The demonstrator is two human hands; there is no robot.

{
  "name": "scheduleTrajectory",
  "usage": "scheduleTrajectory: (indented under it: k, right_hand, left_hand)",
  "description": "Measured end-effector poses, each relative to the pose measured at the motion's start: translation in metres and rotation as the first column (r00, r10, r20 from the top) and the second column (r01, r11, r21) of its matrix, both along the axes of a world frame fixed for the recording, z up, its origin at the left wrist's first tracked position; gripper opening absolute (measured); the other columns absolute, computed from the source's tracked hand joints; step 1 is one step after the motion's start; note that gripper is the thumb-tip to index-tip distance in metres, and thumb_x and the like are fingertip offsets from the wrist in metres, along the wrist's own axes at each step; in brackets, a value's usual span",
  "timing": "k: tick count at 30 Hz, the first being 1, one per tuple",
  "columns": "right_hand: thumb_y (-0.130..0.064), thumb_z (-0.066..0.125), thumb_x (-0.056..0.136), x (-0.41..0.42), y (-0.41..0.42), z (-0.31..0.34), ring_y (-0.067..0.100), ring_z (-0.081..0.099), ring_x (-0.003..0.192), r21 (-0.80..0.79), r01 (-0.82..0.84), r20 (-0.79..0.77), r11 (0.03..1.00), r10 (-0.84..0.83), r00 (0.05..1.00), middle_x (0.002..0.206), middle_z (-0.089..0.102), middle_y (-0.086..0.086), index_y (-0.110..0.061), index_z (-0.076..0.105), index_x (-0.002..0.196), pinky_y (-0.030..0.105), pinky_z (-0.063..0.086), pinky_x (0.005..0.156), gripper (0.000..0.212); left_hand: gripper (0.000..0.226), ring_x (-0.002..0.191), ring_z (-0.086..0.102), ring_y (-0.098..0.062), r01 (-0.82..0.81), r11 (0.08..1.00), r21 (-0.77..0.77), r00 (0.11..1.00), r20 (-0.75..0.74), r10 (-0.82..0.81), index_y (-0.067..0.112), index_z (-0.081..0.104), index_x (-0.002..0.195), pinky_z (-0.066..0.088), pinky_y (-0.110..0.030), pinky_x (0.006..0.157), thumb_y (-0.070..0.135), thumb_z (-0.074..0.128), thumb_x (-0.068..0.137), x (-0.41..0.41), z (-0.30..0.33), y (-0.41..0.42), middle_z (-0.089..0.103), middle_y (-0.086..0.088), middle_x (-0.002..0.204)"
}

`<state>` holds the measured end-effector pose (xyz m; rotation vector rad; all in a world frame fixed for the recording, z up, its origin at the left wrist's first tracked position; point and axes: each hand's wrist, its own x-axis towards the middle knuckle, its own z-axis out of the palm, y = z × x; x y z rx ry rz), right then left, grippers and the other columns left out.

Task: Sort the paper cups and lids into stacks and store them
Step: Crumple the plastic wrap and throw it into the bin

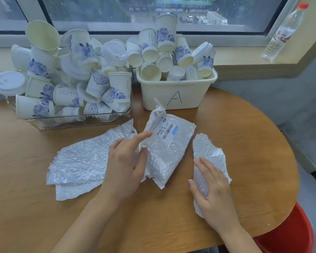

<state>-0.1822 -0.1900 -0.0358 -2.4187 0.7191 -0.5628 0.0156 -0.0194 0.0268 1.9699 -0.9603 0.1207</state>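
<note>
The cups [102,83] are cream-white with blue floral and cloud-like prints, and their insides are pale cream. The lids [8,84] are plain white. The far left bin [77,121] is clear; the far right bin [171,95] is off-white with a black "A". The three bubble-wrap bags [170,147] are milky white, the middle one bearing a white label [169,129] with black barcodes and a blue patch. The tabletop [26,207] is orange-brown wood grain. At near right is a red stool [290,234]. The far right bottle [283,33] is clear with a red cap.

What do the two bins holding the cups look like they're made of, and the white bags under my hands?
Left bin: clear, glossy hard plastic or acrylic; the cups show through its wall. Bin marked A: opaque cream plastic, smooth, slightly shiny, with a moulded rim. Bags: probably bubble-lined plastic mailers; crinkled, dimpled, shiny white film, and one bears a printed shipping label.
</note>
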Motion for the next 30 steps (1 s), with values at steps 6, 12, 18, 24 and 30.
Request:
scheduleTrajectory:
  k: [6,12,18,24,30]
  right_hand:
    - [-0.056,0.05,0.101,0.004,0.003,-0.005,0.002,0.029,0.154,-0.108,-0.056,-0.155,0.993,0.039,0.987,0.162,0.04,-0.018,-0.035,0.043,0.157,0.044,0.027,0.128,0.06]
    - [-0.042,0.063,0.099,0.01,0.008,-0.006,-0.003,0.028,0.153,-0.072,-0.122,-0.127,0.99,0.112,0.985,0.159,0.043,-0.021,-0.032,0.047,0.156,0.038,0.03,0.127,0.06]
    - [-0.033,0.053,0.108,0.02,0.014,-0.007,0.01,0.038,0.152,-0.175,-0.299,-0.043,0.938,0.296,0.954,0.16,0.046,-0.013,-0.025,0.056,0.15,0.038,0.026,0.127,0.043]
    - [-0.044,0.039,0.101,0.026,0.01,-0.013,0.031,0.031,0.156,-0.211,0.123,-0.153,0.97,-0.157,0.976,0.164,0.039,0.015,-0.03,0.057,0.149,0.054,0.03,0.124,0.053]
    - [-0.039,0.047,0.105,0.027,0.009,-0.008,0.013,0.052,0.135,-0.192,0.073,-0.112,0.979,-0.096,0.989,0.142,0.06,-0.008,-0.024,0.069,0.135,0.045,0.04,0.114,0.04]
  left_hand:
    - [0.036,0.079,0.055,-0.005,-0.128,0.989,0.077,0.991,-0.038,0.131,0.028,0.064,0.134,0.047,-0.053,0.1,0.011,0.065,0.102,0.02,-0.01,0.049,0.048,0.007,0.065]
    - [0.04,0.08,0.055,0.0,-0.218,0.96,0.174,0.975,0.002,0.221,0.03,0.064,0.133,0.036,-0.038,0.102,0.009,0.068,0.099,0.041,-0.036,0.091,0.048,0.012,0.066]
    - [0.04,0.113,0.062,-0.026,-0.236,0.949,0.211,0.972,0.065,0.227,0.021,0.065,0.137,0.051,-0.056,0.099,0.018,0.056,0.098,0.06,-0.062,0.114,0.07,0.0,0.118]
    - [0.042,0.133,0.057,-0.031,-0.203,0.936,0.286,0.977,0.129,0.172,0.023,0.065,0.136,0.042,-0.052,0.109,0.03,0.045,0.1,0.048,-0.073,0.107,0.069,-0.002,0.127]
    - [0.041,0.135,0.057,-0.027,-0.166,0.927,0.337,0.981,0.15,0.121,0.027,0.067,0.135,0.04,-0.049,0.111,0.034,0.045,0.101,0.035,-0.078,0.086,0.07,-0.006,0.13]
